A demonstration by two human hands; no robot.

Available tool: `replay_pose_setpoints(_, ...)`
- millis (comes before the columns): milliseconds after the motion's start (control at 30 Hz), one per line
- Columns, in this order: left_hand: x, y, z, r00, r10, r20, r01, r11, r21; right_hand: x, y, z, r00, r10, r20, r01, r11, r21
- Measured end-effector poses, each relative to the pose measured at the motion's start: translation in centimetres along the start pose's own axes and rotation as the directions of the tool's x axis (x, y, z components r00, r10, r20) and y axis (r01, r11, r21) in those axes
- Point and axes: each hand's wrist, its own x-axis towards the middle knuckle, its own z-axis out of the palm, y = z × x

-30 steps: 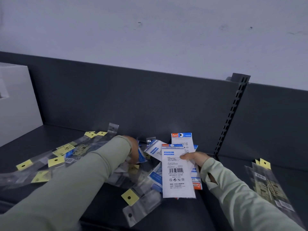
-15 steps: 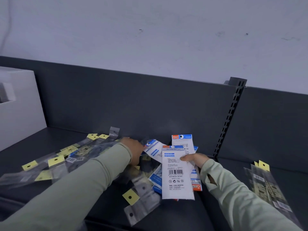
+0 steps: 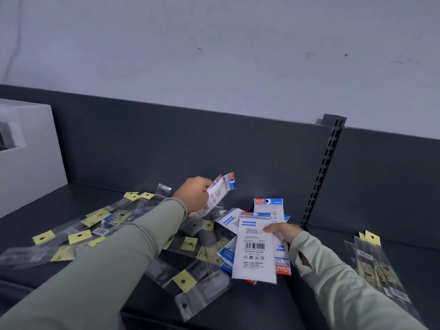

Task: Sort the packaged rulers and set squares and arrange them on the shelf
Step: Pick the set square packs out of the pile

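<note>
A loose heap of clear ruler packets with yellow hang tabs (image 3: 78, 236) covers the dark shelf (image 3: 238, 308). My left hand (image 3: 194, 196) grips a white and blue set-square packet (image 3: 220, 192) and holds it tilted above the heap. Further right, my right hand (image 3: 282, 231) holds a stack of white set-square packets (image 3: 256, 248) with the barcode side up, low over the shelf. More blue and white packets (image 3: 228, 219) lie between my hands.
A white box (image 3: 28, 158) stands at the far left of the shelf. A slotted upright (image 3: 323, 167) divides the dark back panel. Beyond it on the right lies a small pile of yellow-tabbed ruler packets (image 3: 373, 260).
My left hand has come up out of the heap with a white and blue packet in its grip. The right hand and its stack have stayed in place.
</note>
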Motion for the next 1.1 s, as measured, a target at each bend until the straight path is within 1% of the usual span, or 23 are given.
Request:
replay_pose_setpoints(67, -0.2, 0.9, 0.2, 0.993, 0.032, -0.116, -0.046, 0.992, -0.121, 0.1, 0.1, -0.1, 1.000, -0.001, -0.014, 0.001, 1.000, -0.009)
replay_pose_setpoints(133, -0.5, 1.8, 0.4, 0.967, 0.105, -0.232, -0.150, 0.971, -0.188, 0.2, 0.1, -0.1, 1.000, -0.005, 0.006, 0.005, 1.000, -0.002)
replay_pose_setpoints(200, -1.0, 2.7, 1.1, 0.943, 0.208, -0.261, -0.263, 0.944, -0.199, 0.0, 0.1, 0.1, 0.999, -0.009, 0.039, 0.007, 0.999, 0.041)
replay_pose_setpoints(233, -1.3, 3.2, 1.9, 0.939, 0.248, -0.237, -0.302, 0.925, -0.231, -0.1, 0.0, 0.2, 0.998, -0.014, 0.056, 0.011, 0.999, 0.054)
replay_pose_setpoints(267, -1.5, 3.6, 2.7, 0.946, 0.265, -0.189, -0.314, 0.898, -0.309, -0.2, 0.0, 0.2, 0.997, -0.011, 0.073, 0.007, 0.998, 0.060)
replay_pose_setpoints(300, -1.8, 4.1, 3.5, 0.959, 0.262, -0.111, -0.284, 0.863, -0.418, -0.1, 0.0, 0.1, 0.997, 0.000, 0.082, -0.004, 0.999, 0.053)
replay_pose_setpoints(333, -2.0, 4.4, 4.2, 0.966, 0.257, 0.002, -0.219, 0.828, -0.517, 0.1, -0.1, 0.0, 0.997, 0.016, 0.077, -0.020, 0.999, 0.048)
replay_pose_setpoints(367, -2.1, 4.5, 4.7, 0.957, 0.262, 0.120, -0.145, 0.799, -0.584, 0.5, -0.1, -0.1, 0.999, 0.018, 0.030, -0.018, 0.999, 0.029)
replay_pose_setpoints(400, -2.2, 4.5, 5.1, 0.943, 0.258, 0.210, -0.080, 0.789, -0.610, 1.2, 0.0, -0.4, 0.999, 0.011, -0.034, -0.011, 1.000, -0.015)
replay_pose_setpoints(433, -2.2, 4.4, 5.4, 0.935, 0.241, 0.260, -0.032, 0.787, -0.617, 1.5, 0.0, -0.5, 0.997, 0.023, -0.071, -0.028, 0.997, -0.071)
replay_pose_setpoints(467, -2.1, 4.1, 5.5, 0.939, 0.213, 0.272, -0.003, 0.792, -0.611, 1.4, -0.1, -0.6, 0.996, 0.017, -0.090, -0.027, 0.993, -0.118)
replay_pose_setpoints(500, -2.0, 3.8, 5.6, 0.952, 0.185, 0.243, -0.012, 0.819, -0.574, 1.4, -0.1, -0.8, 0.995, 0.004, -0.098, -0.020, 0.986, -0.166)
replay_pose_setpoints(533, -1.8, 3.4, 5.7, 0.965, 0.165, 0.203, -0.047, 0.872, -0.487, 1.8, 0.0, -1.1, 0.996, -0.010, -0.090, -0.009, 0.979, -0.203)
replay_pose_setpoints(600, -1.8, 3.1, 5.7, 0.976, 0.129, 0.175, -0.088, 0.971, -0.224, 2.7, 0.7, -1.7, 0.996, -0.043, -0.072, 0.028, 0.981, -0.194)
replay_pose_setpoints(633, -1.9, 3.1, 5.6, 0.978, 0.096, 0.186, -0.075, 0.991, -0.115, 3.1, 1.0, -1.8, 0.996, -0.040, -0.075, 0.031, 0.992, -0.119)
replay_pose_setpoints(700, -1.9, 3.1, 5.4, 0.966, 0.020, 0.258, -0.022, 1.000, 0.005, 3.6, 1.9, -1.8, 0.997, -0.012, -0.071, 0.017, 0.998, 0.060)
replay_pose_setpoints(767, -2.0, 3.2, 5.5, 0.940, -0.032, 0.340, 0.023, 0.999, 0.029, 3.5, 1.8, -1.5, 1.000, -0.007, 0.003, 0.006, 0.969, 0.246)
replay_pose_setpoints(867, -1.8, 3.2, 6.4, 0.946, -0.092, 0.309, 0.094, 0.996, 0.011, 1.9, 0.6, -0.8, 0.968, -0.134, 0.210, 0.027, 0.894, 0.448)
replay_pose_setpoints(933, -1.7, 3.1, 6.9, 0.949, -0.161, 0.272, 0.155, 0.987, 0.044, 0.4, 0.1, -0.3, 0.918, -0.194, 0.346, 0.002, 0.875, 0.485)
replay_pose_setpoints(967, -1.7, 3.2, 7.0, 0.944, -0.187, 0.271, 0.180, 0.982, 0.051, 0.0, 0.0, -0.1, 0.904, -0.217, 0.369, 0.014, 0.877, 0.480)
replay_pose_setpoints(1000, -1.7, 3.4, 6.9, 0.941, -0.195, 0.275, 0.187, 0.981, 0.055, 0.1, 0.1, 0.1, 0.911, -0.211, 0.355, 0.040, 0.901, 0.432)
replay_pose_setpoints(1033, -1.9, 3.6, 6.6, 0.939, -0.183, 0.290, 0.172, 0.983, 0.064, 0.4, 0.4, 0.5, 0.931, -0.198, 0.305, 0.080, 0.931, 0.357)
replay_pose_setpoints(1100, -2.0, 3.7, 6.0, 0.936, -0.130, 0.326, 0.120, 0.991, 0.052, 1.3, 0.8, 1.0, 0.972, -0.172, 0.160, 0.135, 0.966, 0.221)
